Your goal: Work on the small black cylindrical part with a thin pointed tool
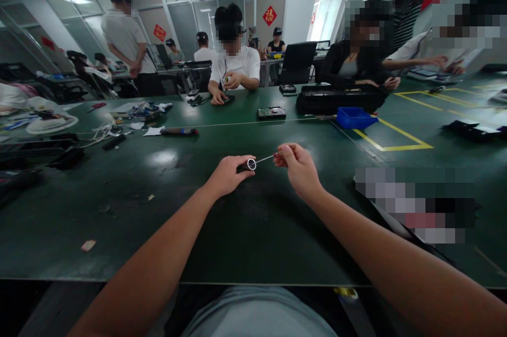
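Note:
My left hand (pixel 228 174) is closed around a small dark cylinder with a white ring at its end (pixel 251 164); the open-looking end faces right. Between the thumb and fingers of my right hand (pixel 297 165) is a screwdriver (pixel 264 159). Its thin metal shaft points left, and the tip reaches the ringed end of the cylinder. Most of the screwdriver's handle is hidden by my fingers. Both hands are held above the green table (pixel 253 242), near its middle.
Farther back are a hard drive (pixel 271 112), a blue bin (pixel 355 118), a black case (pixel 343 98) and a dark pen-like tool (pixel 179 131). Cables and a white fan grille (pixel 52 123) lie left. A blurred panel (pixel 415 205) lies right. A co-worker (pixel 234 65) sits opposite.

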The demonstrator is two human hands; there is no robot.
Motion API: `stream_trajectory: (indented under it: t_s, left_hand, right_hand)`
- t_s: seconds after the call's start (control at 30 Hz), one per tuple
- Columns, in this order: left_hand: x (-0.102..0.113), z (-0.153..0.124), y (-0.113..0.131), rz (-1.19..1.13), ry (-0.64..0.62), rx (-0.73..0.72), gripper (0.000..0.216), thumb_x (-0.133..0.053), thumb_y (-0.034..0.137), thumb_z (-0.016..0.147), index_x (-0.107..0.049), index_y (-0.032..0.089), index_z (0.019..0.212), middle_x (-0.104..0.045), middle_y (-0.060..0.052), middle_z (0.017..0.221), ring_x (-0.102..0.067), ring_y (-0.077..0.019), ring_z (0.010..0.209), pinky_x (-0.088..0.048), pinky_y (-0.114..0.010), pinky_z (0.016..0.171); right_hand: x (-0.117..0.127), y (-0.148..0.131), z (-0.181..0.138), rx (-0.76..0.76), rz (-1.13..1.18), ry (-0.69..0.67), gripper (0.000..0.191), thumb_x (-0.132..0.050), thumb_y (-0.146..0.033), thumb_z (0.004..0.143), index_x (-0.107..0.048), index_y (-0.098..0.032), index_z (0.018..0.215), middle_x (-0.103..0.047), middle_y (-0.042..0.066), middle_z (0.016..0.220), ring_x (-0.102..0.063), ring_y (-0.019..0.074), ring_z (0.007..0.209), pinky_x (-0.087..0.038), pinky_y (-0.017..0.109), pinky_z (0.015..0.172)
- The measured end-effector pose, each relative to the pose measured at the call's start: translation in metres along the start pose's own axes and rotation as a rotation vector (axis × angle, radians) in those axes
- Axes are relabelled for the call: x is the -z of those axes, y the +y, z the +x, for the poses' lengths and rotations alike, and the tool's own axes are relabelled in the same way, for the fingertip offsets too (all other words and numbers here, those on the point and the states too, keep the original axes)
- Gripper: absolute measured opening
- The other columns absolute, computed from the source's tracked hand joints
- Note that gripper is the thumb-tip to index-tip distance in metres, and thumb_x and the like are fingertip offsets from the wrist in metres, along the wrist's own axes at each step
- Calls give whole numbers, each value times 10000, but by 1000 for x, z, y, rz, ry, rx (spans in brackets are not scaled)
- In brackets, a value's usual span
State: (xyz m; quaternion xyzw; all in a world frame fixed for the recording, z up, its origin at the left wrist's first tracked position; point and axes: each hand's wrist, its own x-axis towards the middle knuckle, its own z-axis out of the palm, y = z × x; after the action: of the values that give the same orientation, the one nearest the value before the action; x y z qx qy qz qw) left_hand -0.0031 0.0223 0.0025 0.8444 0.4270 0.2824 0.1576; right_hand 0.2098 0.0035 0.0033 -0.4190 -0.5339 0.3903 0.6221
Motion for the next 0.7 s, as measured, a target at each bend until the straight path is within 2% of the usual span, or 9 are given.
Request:
stream_trajectory:
  t_s: [0.2,0.33,0.53,0.7]
  left_hand:
    - [1,-2,1,-43,6,16,417,-699,292,855,-633,238,1263,-679,-61,1208,-624,-227,1102,-455,-396,1010]
    - [2,-3,1,-36,5,12,399,-700,278,852,-644,229,1245,-682,-62,1201,-626,-228,1097,-457,-392,1006]
    - [1,-4,-3,-17,2,0,396,-705,273,849,-647,224,1237,-691,-59,1178,-634,-224,1070,-451,-393,1006]
    - [0,-4,-4,-18,8,-11,393,-697,291,856,-647,228,1240,-694,-64,1165,-633,-229,1070,-450,-401,1006]
  right_hand:
    - [2,-6,-2,-16,-107,-27,284,-570,-488,895,-623,-208,905,-683,31,794,-637,169,717,-508,339,690]
    - [4,-15,-4,35,-351,-15,320,-609,-494,873,-615,-207,731,-648,17,644,-581,158,602,-456,330,641]
    - [3,-14,-7,80,-284,-124,123,-551,-315,878,-633,-222,881,-669,12,773,-608,173,697,-451,320,646]
    - [1,-15,-8,56,-379,-130,281,-467,-418,945,-644,-224,844,-556,-22,573,-546,163,555,-413,316,573]
